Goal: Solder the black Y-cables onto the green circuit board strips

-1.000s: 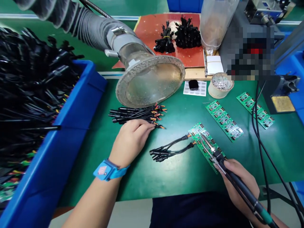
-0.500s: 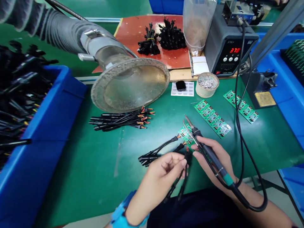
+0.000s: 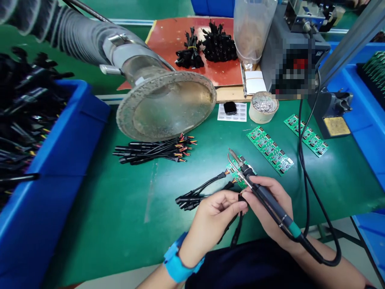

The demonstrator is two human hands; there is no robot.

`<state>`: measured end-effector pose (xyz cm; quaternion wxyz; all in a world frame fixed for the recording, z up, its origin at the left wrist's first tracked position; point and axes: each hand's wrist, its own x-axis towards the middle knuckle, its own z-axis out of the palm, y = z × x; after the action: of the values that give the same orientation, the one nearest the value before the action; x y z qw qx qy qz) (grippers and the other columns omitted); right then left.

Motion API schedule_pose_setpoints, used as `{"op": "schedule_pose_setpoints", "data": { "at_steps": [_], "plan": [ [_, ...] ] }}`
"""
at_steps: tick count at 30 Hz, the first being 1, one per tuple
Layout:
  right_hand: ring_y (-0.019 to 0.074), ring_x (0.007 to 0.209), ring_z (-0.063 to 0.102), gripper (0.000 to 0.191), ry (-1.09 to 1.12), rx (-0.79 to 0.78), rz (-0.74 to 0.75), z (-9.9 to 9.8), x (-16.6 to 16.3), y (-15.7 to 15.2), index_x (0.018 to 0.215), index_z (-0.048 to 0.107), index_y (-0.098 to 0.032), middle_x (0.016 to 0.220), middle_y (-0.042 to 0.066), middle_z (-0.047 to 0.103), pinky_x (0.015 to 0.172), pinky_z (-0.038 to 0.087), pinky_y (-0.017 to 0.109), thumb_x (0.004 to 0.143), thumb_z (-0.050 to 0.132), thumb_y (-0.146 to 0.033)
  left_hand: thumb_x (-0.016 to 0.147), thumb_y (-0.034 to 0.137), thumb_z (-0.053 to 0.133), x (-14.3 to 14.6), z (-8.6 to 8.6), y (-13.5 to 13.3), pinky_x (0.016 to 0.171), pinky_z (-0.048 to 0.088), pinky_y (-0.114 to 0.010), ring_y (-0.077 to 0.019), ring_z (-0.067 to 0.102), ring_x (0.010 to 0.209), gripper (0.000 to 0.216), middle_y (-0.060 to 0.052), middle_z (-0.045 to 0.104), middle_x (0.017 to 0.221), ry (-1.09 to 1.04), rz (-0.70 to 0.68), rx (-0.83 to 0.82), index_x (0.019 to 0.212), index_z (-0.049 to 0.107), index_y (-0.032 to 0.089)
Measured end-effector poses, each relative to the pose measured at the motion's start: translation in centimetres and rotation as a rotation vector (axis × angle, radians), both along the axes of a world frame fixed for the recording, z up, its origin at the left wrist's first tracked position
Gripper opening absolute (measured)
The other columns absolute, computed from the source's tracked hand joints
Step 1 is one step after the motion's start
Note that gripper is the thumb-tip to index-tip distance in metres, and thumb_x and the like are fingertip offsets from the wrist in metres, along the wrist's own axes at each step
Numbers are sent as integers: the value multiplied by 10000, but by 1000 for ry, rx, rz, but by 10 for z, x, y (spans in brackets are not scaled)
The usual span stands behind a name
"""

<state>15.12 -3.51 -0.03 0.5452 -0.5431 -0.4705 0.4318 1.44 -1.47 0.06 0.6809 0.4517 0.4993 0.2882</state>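
Observation:
My left hand (image 3: 215, 216) pinches a black cable (image 3: 237, 230) whose tail hangs toward my lap; a blue wrist strap (image 3: 177, 263) circles that wrist. Close beside it, my right hand (image 3: 272, 210) grips a soldering iron (image 3: 264, 196), tip raised just above a green circuit board (image 3: 237, 170). Fingers of both hands meet at the cable's upper end. Two black cables (image 3: 201, 190) are attached to the board's left edge and lie on the green mat.
A fume extraction hood (image 3: 167, 106) hangs over a bundle of black cables (image 3: 153, 150). A blue bin (image 3: 54, 168) of cables stands left. More circuit boards (image 3: 270, 150) lie right, near a cup of solder bits (image 3: 263, 106) and the iron's stand (image 3: 333, 116).
My left hand left the cable bundle, came to the board with a black cable, and now pinches it beside my right hand. The iron's tip lifted off the board.

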Motion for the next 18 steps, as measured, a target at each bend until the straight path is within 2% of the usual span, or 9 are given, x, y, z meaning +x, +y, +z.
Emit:
{"op": "schedule_pose_setpoints", "data": {
  "at_steps": [2, 4, 6, 9, 12, 15, 18],
  "plan": [
    [103, 567, 639, 264, 117, -44, 10, 2, -1, -1, 1047, 567, -252, 730, -36, 657, 505, 562, 198, 800, 629, -185, 774, 283, 621, -2, -1, 2, 552, 466, -213, -108, 579, 571, 130, -4, 661, 633, -17, -46, 25, 742, 631, 157],
    [98, 562, 639, 288, 145, -53, 62, 3, 1, 0, 1067, 559, -268, 752, -43, 661, 511, 568, 203, 801, 631, -184, 812, 264, 586, -5, -2, 4, 564, 475, -214, -110, 586, 585, 133, -4, 657, 645, 21, -122, 124, 763, 660, 165],
    [104, 639, 660, 297, 35, -6, 110, 4, 6, 1, 1059, 577, -272, 827, -32, 675, 596, 586, 218, 790, 646, -167, 839, 231, 560, -10, -1, 5, 582, 485, -207, -107, 595, 607, 143, -5, 650, 676, 101, -182, 315, 789, 681, 176],
    [135, 865, 664, 282, -234, 192, 176, 3, 14, 6, 1038, 600, -248, 926, -3, 683, 858, 552, 292, 798, 617, -102, 856, 174, 537, -14, 3, 4, 605, 492, -192, -100, 606, 649, 149, -13, 638, 743, 266, -201, 670, 860, 686, 186],
    [137, 860, 653, 294, -424, 387, 249, -1, 17, 9, 1094, 566, -221, 869, 6, 682, 980, 483, 368, 842, 539, -70, 880, 161, 491, -14, 7, -2, 597, 495, -212, -117, 603, 656, 182, -33, 619, 751, 491, -207, 884, 856, 671, 161],
    [134, 849, 646, 318, -496, 457, 280, -6, 15, 8, 1138, 535, -201, 880, 23, 674, 997, 466, 387, 855, 506, -57, 896, 176, 447, -11, 8, -9, 558, 490, -244, -136, 588, 618, 230, -43, 603, 719, 664, -235, 908, 805, 656, 146],
    [136, 895, 645, 335, -416, 335, 267, -5, 13, 4, 1116, 543, -210, 926, 28, 666, 921, 514, 329, 820, 533, -54, 873, 188, 495, -9, 7, -11, 594, 500, -245, -135, 603, 650, 170, -35, 631, 754, 589, -212, 811, 832, 659, 168]
  ]
}}
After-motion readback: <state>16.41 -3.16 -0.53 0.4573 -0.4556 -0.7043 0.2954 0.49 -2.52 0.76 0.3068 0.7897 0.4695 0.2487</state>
